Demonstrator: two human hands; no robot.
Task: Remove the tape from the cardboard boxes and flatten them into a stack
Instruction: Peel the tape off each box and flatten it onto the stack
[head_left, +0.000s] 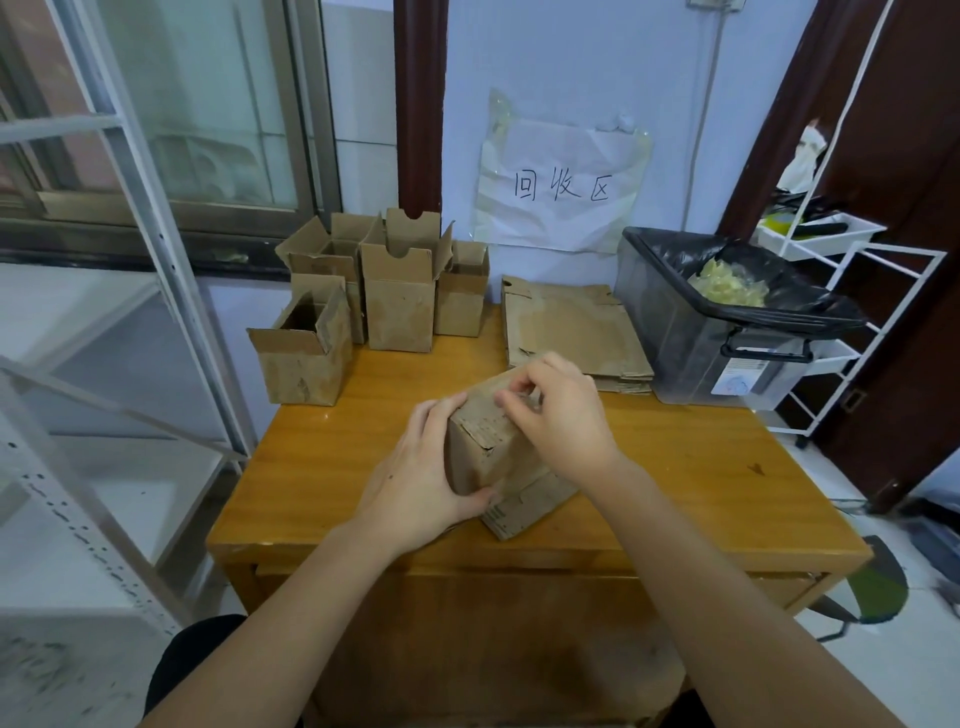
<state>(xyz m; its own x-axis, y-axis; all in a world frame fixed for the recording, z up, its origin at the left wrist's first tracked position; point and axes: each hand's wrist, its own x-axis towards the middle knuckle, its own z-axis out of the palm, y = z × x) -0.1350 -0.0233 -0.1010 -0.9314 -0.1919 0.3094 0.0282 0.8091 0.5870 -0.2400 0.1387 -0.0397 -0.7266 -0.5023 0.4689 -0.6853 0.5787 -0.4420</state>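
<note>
A small brown cardboard box lies tilted on the wooden table near its front edge. My left hand grips the box's left side, thumb under its lower edge. My right hand sits on the box's top, its fingertips curled and pinching at the top face; whether tape is between them is too small to tell. A stack of flattened boxes lies at the back of the table. Several open upright boxes stand at the back left.
A clear plastic bin lined with a black bag holds crumpled tape at the table's back right. A white wire rack stands right of it. A white metal shelf frame is on the left.
</note>
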